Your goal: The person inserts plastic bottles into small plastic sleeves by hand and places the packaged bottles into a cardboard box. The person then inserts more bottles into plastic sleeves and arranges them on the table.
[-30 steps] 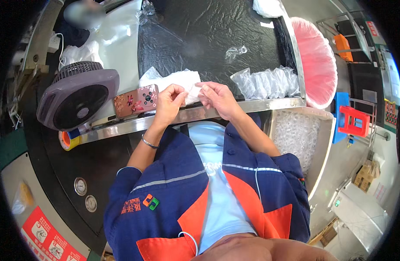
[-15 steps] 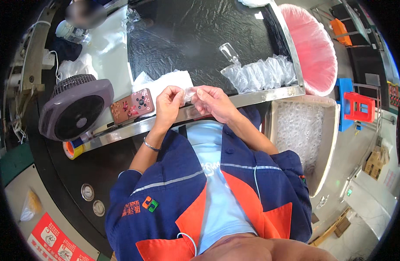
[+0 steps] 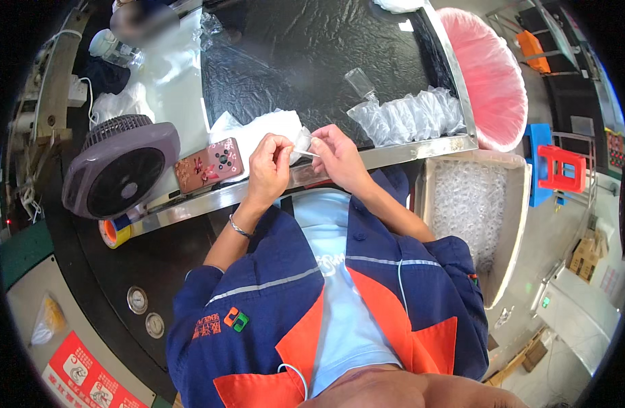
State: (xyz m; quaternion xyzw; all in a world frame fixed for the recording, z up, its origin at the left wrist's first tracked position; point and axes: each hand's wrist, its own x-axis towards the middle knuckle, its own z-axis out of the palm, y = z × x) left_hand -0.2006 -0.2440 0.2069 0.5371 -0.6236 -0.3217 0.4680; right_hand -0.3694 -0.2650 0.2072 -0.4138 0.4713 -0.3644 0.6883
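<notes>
Over the table's metal front edge, my right hand [image 3: 340, 160] grips a small clear plastic piece [image 3: 303, 141] between thumb and fingers. It looks like a little cup or cap, but its exact kind is too small to tell. A thin pale edge or strip sticks out below it by the right thumb. Close on its left side, my left hand [image 3: 270, 163] has thumb and forefinger pinched together; what lies between those fingertips is hidden. White cloth or tissue [image 3: 268, 126] lies just behind my left hand. Farther right stands a row of clear plastic pieces [image 3: 411, 119], with a clear bottle-shaped piece [image 3: 359, 82] beside it.
A phone in a patterned case [image 3: 207, 165] and a grey fan [image 3: 125, 170] are at left. Black sheeting [image 3: 292, 54] covers the tabletop. A bin [image 3: 523, 231] of clear plastic pieces stands at right, below a pink-lined round container [image 3: 482, 75]. Tape rolls [image 3: 114, 233] hang at the left corner.
My right hand has turned, its fingers now pointing more upward, and the clear piece shows more plainly. My left hand has shifted slightly right and down.
</notes>
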